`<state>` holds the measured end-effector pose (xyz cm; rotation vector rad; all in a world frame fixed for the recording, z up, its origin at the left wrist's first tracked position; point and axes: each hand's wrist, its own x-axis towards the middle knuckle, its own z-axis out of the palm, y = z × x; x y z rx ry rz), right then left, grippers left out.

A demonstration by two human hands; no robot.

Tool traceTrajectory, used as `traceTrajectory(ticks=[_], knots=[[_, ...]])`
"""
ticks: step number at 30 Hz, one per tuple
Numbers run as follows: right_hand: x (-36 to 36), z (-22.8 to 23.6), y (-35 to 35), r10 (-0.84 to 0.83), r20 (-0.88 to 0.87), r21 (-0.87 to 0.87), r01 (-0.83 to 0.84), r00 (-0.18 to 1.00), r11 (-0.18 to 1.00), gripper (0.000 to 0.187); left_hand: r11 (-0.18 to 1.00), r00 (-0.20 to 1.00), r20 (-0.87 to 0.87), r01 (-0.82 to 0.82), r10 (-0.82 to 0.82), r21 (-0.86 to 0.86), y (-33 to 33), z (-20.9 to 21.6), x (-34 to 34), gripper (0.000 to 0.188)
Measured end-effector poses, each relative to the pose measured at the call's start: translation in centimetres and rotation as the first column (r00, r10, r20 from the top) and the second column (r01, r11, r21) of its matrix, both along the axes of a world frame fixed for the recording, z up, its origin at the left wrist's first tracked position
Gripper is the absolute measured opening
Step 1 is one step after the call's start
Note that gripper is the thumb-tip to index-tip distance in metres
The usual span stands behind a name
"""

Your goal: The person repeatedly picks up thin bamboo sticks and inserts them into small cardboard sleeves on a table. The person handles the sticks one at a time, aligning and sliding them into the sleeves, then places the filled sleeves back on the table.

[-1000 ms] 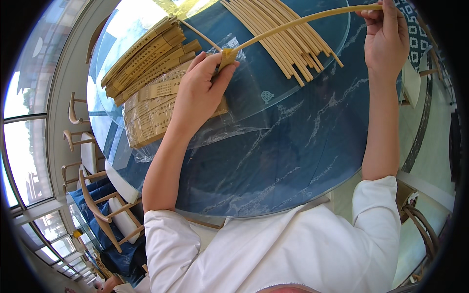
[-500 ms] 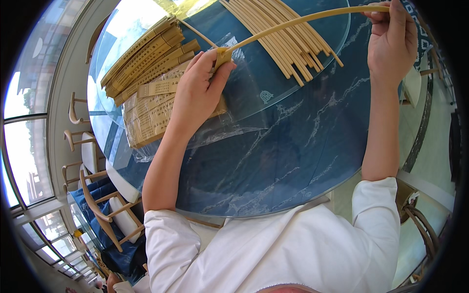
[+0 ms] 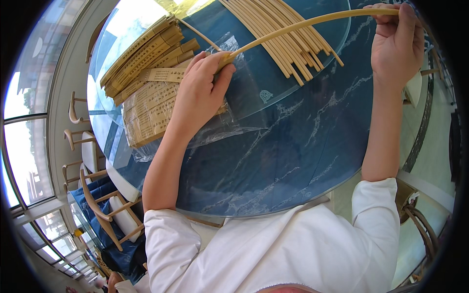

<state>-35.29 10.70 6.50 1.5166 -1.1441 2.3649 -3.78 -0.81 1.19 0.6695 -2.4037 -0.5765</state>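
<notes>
My left hand (image 3: 202, 93), over the left half of the table, is closed round a tan paper sleeve (image 3: 225, 59), most of which its fingers hide. Out of the sleeve's right end runs a light wooden chopstick (image 3: 303, 23), looking bent near the lens. At its far end my right hand (image 3: 396, 49) pinches it between thumb and fingers, raised at the upper right. Whether it is one stick or a pair, I cannot tell. Under and beside my left hand lie printed paper sleeves (image 3: 151, 108), some in clear plastic wrap (image 3: 244, 119). A stack of filled-looking sleeves (image 3: 141, 58) lies to the left.
Several loose chopsticks (image 3: 288, 39) lie side by side on the glass turntable (image 3: 273, 100), at the top middle. Another thin stick (image 3: 198, 33) slants near the stack. Beneath is a round dark-blue marbled table (image 3: 264, 171). Wooden chairs (image 3: 115, 215) stand at the left by the windows.
My right hand has shifted slightly right and down with the chopstick's end. My left hand has rolled a little over the sleeve, so less of the sleeve shows.
</notes>
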Motion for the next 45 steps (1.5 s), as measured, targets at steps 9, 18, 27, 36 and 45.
traceTrajectory(ticks=[9, 18, 27, 36, 45], knots=[[-1.4, -0.7, 0.6, 0.124, -0.096, 0.064, -0.118, 0.988, 0.991, 0.033, 0.998, 0.998, 0.063, -0.014, 0.01, 0.064, 0.0, 0.2, 0.2, 0.021], [2.3, -0.8, 0.6, 0.236, 0.099, 0.223, -0.253, 0.967, 0.942, 0.031, 0.999, 0.999, 0.042, 0.009, -0.011, 0.041, 0.0, 0.2, 0.3, 0.022], [2.2, -0.7, -0.6, 0.145, 0.101, 0.048, -0.15, 0.984, 0.987, 0.037, 0.991, 0.999, -0.01, -0.029, 0.03, 0.133, 0.3, 0.3, -0.1, 0.015], [1.3, -0.5, -0.2, 0.2, -0.021, 0.109, -0.196, 0.98, 0.974, 0.038, 1.0, 0.997, 0.074, -0.007, 0.008, -0.014, -0.3, -0.2, 0.7, 0.017], [-2.4, -1.4, 0.9, 0.442, -0.022, 0.178, -0.432, 0.897, 0.884, 0.04, 0.99, 0.997, 0.069, -0.052, 0.043, 0.134, 0.0, -0.4, 0.5, 0.018]])
